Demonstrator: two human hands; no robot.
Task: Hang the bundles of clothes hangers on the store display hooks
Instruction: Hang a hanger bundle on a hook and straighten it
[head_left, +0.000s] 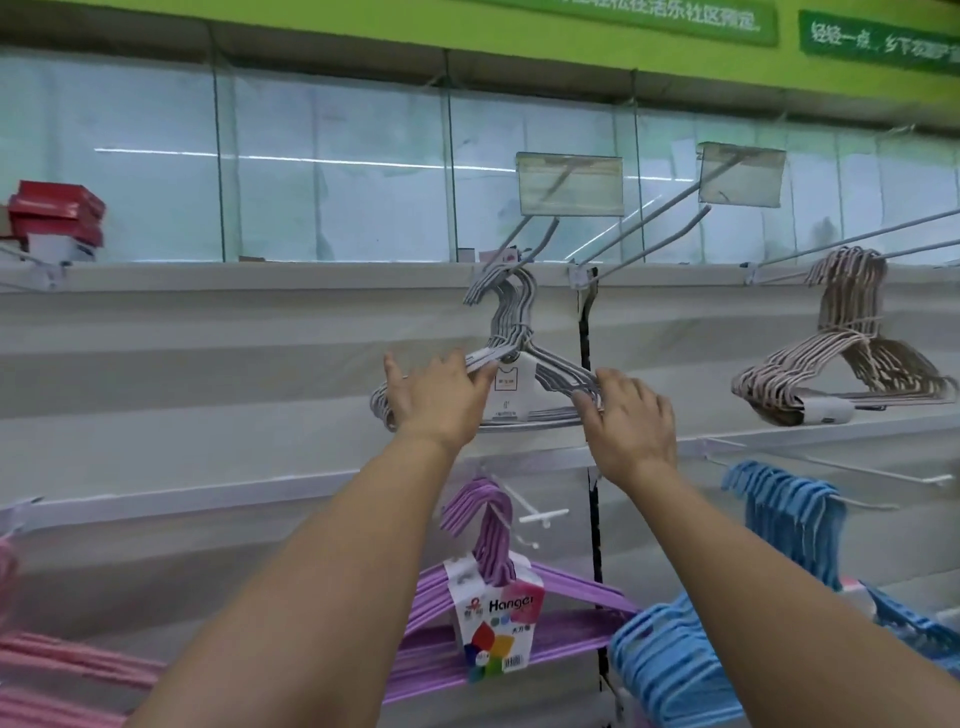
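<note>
A bundle of grey wire hangers with a white label hangs by its hooks on a metal display hook at the upper middle. My left hand grips the bundle's left shoulder, fingers curled over the wires. On the right shoulder, my right hand holds the wires the same way. Both arms reach up from below.
An empty display hook with a price tag holder juts out to the right. A beige hanger bundle hangs at far right. Purple, blue and pink bundles hang on the lower row. Red boxes sit at upper left.
</note>
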